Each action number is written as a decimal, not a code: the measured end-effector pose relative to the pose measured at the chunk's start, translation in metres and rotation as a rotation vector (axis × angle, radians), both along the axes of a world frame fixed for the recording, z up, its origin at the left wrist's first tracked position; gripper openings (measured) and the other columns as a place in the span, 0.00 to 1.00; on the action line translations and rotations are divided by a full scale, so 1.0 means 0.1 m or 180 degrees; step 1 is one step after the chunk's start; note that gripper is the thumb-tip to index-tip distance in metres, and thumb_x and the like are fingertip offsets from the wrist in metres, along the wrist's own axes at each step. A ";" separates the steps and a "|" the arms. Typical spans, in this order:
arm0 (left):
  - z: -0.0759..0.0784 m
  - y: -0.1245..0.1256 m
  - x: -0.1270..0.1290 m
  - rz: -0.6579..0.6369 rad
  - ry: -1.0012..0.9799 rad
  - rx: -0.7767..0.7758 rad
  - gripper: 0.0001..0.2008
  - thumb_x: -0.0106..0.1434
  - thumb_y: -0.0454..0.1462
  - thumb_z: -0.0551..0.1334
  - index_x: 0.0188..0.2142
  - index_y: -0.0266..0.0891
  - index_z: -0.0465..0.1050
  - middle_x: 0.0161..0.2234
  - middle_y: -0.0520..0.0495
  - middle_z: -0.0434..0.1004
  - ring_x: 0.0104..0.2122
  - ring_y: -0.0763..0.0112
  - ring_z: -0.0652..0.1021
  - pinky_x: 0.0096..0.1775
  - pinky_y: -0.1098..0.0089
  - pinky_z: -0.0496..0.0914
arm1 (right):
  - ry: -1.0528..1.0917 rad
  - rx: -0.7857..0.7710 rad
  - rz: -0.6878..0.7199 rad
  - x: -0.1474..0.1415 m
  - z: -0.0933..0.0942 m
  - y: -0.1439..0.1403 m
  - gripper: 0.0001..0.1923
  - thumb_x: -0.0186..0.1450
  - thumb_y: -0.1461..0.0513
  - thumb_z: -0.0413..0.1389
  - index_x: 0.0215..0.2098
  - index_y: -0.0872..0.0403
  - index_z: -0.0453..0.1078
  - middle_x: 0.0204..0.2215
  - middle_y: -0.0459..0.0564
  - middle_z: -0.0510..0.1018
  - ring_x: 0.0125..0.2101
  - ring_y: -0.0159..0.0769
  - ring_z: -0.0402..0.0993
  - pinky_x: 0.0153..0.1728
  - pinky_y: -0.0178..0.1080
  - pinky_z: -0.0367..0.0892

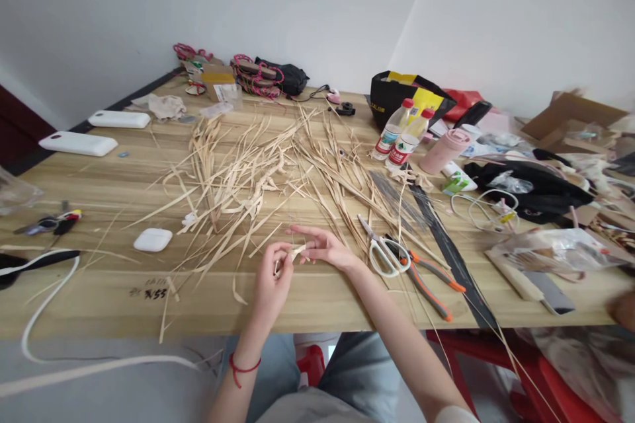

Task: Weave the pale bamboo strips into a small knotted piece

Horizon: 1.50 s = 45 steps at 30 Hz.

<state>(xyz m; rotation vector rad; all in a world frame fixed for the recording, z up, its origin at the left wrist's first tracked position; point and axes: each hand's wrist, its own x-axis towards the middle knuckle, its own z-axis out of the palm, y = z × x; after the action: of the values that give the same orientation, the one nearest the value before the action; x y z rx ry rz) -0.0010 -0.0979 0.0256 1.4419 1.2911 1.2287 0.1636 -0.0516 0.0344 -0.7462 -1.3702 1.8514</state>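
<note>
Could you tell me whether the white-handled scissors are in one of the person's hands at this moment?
No, the white-handled scissors lie on the table beside the right hand, which, with the left hand, pinches a pale strip.

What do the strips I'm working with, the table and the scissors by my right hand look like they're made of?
Strips: probably dried straw or split reed, pale tan, matte, flat and curling. Both hands pinch a short one.
Table: wood or wood-look laminate, light grain stripes, smooth.
Scissors: white, likely plastic, handles; greyish blades, probably metal.
</note>
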 end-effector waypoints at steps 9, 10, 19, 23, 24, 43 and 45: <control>0.05 -0.01 -0.02 -0.0215 -0.0302 -0.0571 0.16 0.59 0.43 0.59 0.44 0.39 0.60 0.25 0.51 0.74 0.23 0.72 0.75 0.24 0.74 0.67 | 0.0020 0.0048 0.0132 0.00 -0.05 0.00 0.36 0.54 0.65 0.61 0.59 0.50 0.57 0.58 0.55 0.63 0.31 0.27 0.74 0.25 0.27 0.64; 0.04 0.00 -0.01 -0.0222 -0.0345 -0.0646 0.18 0.58 0.43 0.59 0.45 0.39 0.60 0.26 0.49 0.76 0.24 0.71 0.76 0.23 0.73 0.67 | 0.0030 0.0054 0.0165 0.00 -0.06 0.00 0.36 0.54 0.65 0.61 0.59 0.50 0.57 0.57 0.55 0.64 0.31 0.27 0.74 0.25 0.27 0.64; 0.06 0.08 0.05 0.0091 -0.0439 -0.0822 0.14 0.56 0.47 0.60 0.33 0.38 0.63 0.19 0.54 0.70 0.12 0.78 0.67 0.13 0.78 0.59 | -0.0078 0.0121 0.0113 -0.01 -0.06 0.01 0.34 0.54 0.65 0.62 0.58 0.49 0.60 0.54 0.54 0.67 0.30 0.27 0.74 0.24 0.27 0.64; 0.06 0.06 0.03 0.0045 -0.0387 -0.0806 0.13 0.56 0.45 0.60 0.32 0.39 0.60 0.20 0.54 0.71 0.13 0.78 0.67 0.14 0.78 0.59 | -0.0135 0.0139 0.0157 0.00 -0.08 0.01 0.32 0.55 0.64 0.61 0.57 0.55 0.60 0.39 0.52 0.77 0.30 0.29 0.74 0.28 0.29 0.65; 0.06 0.05 0.01 -0.0018 -0.0340 -0.0797 0.13 0.56 0.45 0.60 0.33 0.40 0.60 0.22 0.53 0.73 0.13 0.77 0.69 0.14 0.78 0.60 | -0.0145 0.0117 0.0171 0.00 -0.09 0.01 0.32 0.55 0.64 0.61 0.57 0.56 0.60 0.35 0.51 0.77 0.30 0.30 0.74 0.29 0.30 0.65; 0.04 -0.07 -0.01 0.0400 0.0750 0.0285 0.06 0.56 0.39 0.61 0.30 0.39 0.68 0.29 0.48 0.75 0.29 0.69 0.75 0.33 0.70 0.68 | -0.0187 0.0049 0.0075 0.01 -0.08 0.00 0.30 0.56 0.61 0.62 0.55 0.56 0.63 0.29 0.48 0.76 0.28 0.29 0.71 0.31 0.32 0.63; 0.01 -0.05 -0.02 0.0333 0.0360 -0.0103 0.10 0.55 0.43 0.62 0.30 0.38 0.69 0.27 0.48 0.75 0.26 0.70 0.75 0.29 0.72 0.68 | -0.0181 0.0050 0.0073 0.01 -0.08 0.00 0.30 0.56 0.61 0.62 0.56 0.56 0.62 0.29 0.48 0.76 0.28 0.29 0.71 0.31 0.32 0.63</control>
<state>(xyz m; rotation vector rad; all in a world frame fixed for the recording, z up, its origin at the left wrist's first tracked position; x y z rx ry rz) -0.0027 -0.1025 0.0269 1.4538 1.4726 1.2027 0.1643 -0.0520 0.0268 -0.7835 -1.4330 1.8477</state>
